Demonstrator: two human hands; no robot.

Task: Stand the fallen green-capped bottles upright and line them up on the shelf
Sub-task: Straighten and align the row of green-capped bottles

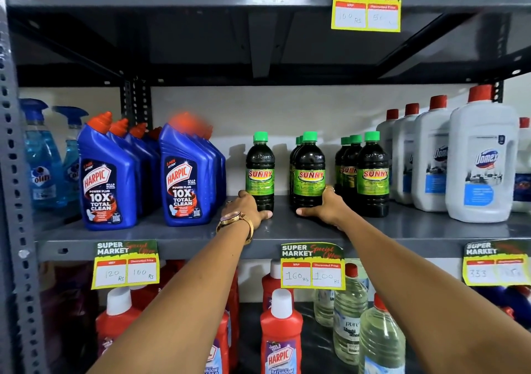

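Note:
Dark green-capped Sunny bottles stand upright on the grey middle shelf (172,237). A single bottle (260,169) stands at the left. My left hand (247,208) wraps its base, thumb across the front. To its right is a short row led by a bottle (309,172) whose base my right hand (324,205) grips, thumb in front. A third row, led by a bottle (372,172), stands untouched further right. No green-capped bottle lies on its side in view.
Blue Harpic bottles (186,178) crowd the shelf left of the Sunny bottles, with blue spray bottles (43,158) beyond. White Domex bottles (482,158) fill the right. Price tags (313,267) hang on the shelf edge. Red and clear bottles stand on the shelf below.

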